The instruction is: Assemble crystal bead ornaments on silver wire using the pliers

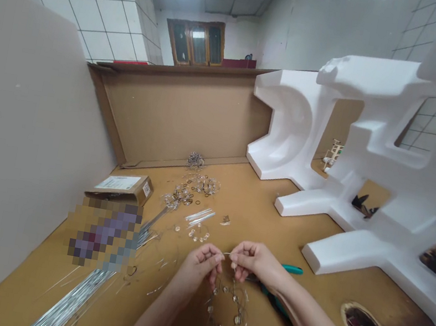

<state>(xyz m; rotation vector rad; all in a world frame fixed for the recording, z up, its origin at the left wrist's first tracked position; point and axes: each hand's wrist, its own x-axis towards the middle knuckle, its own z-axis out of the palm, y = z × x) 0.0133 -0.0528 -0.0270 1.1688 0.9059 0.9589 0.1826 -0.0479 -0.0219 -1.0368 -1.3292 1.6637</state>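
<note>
My left hand (204, 262) and my right hand (248, 261) are close together above the table, each in a pinch. A short span of thin wire (227, 253) runs between their fingertips. Just below them is a ring of wire with clear beads (237, 320), and a strand from it rises to my right hand. Whether the ring hangs or rests on the table, I cannot tell. Pliers with teal handles (292, 269) lie partly hidden under my right forearm. Beyond the hands sit loose clear beads (199, 234) and a row of short metal rods (199, 216).
A bundle of long metal wires (71, 300) lies at left, near a small cardboard box (123, 187). Rings and wire pieces (192, 186) are heaped farther back. White foam packing (336, 257) stands along the right, beside a round hole (363, 325) in the table. A cardboard wall (180, 114) closes the back.
</note>
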